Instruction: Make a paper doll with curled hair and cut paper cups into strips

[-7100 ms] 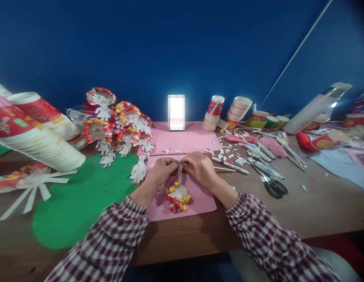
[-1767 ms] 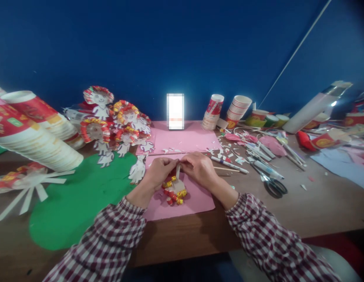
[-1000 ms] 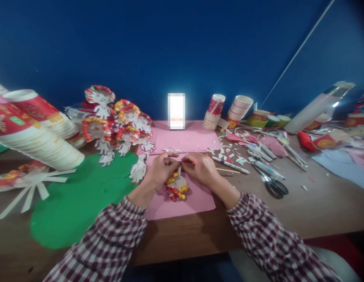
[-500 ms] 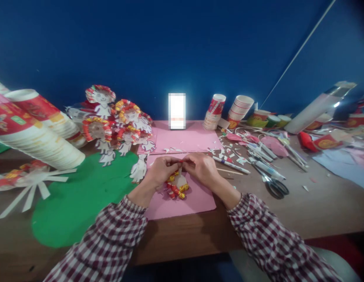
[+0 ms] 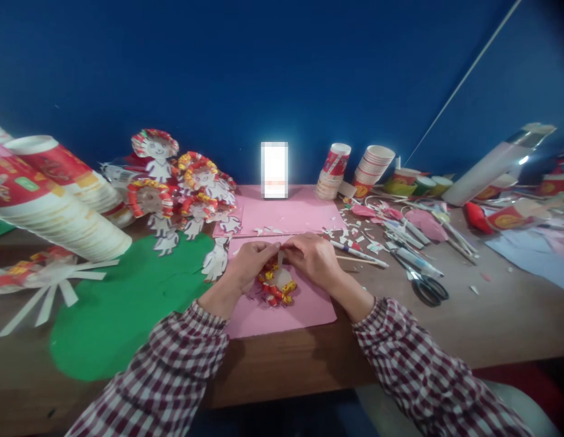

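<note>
Over a pink sheet, both hands are at a cut paper cup whose red and yellow strips are curled into rolls around its pale round base. At the cup's far side my left hand is closed, thumb and fingertips pinching the end of a strip. Opposite it, nearly touching at the fingertips, my right hand pinches the same strip. A bit of red shows between them; the fingers hide most of the strip. Left of the hands, a white paper figure lies at the sheet's edge.
On the left are stacked paper cups, a cup cut into splayed strips, a green sheet and several curled-paper figures. To the right lie scissors, a marker and paper scraps. More cup stacks stand behind.
The curled cup has turned or tilted slightly between the fingers, and its near rolls sit a little differently. Both hands keep their pinch in almost the same place.
</note>
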### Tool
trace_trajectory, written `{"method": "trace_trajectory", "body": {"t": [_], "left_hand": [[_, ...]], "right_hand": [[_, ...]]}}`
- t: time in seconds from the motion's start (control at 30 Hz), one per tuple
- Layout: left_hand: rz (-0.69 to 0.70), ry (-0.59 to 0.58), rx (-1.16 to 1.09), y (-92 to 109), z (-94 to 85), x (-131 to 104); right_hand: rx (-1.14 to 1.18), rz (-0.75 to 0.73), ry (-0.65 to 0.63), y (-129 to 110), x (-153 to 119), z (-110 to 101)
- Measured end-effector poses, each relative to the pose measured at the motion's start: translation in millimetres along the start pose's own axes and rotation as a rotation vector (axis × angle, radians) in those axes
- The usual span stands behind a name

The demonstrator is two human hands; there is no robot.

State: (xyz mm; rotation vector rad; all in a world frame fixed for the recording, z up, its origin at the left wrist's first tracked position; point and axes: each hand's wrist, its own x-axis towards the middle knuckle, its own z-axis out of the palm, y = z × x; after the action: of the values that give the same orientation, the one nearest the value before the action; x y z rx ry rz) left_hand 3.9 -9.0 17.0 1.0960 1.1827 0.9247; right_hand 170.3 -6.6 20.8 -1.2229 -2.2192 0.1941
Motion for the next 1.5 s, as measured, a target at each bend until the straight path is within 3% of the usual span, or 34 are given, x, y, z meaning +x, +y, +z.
{"method": "trace_trajectory", "body": {"t": [0.7, 1.23, 1.5], "left_hand": [[0.068, 0.084, -0.059, -3.6, 0.0, 3.4], [0.114, -0.007, -0.084, -5.8, -3.6, 2.4], [0.100, 0.007, -0.071, -4.9, -1.4, 2.0]], "right_hand": [[0.034, 0.027, -0.026, 5.0, -1.0, 6.7], [0.060, 0.110, -0.042, -1.4, -0.1, 0.6], [0.050, 0.124, -0.038, -2.8, 0.1, -0.4]]}}
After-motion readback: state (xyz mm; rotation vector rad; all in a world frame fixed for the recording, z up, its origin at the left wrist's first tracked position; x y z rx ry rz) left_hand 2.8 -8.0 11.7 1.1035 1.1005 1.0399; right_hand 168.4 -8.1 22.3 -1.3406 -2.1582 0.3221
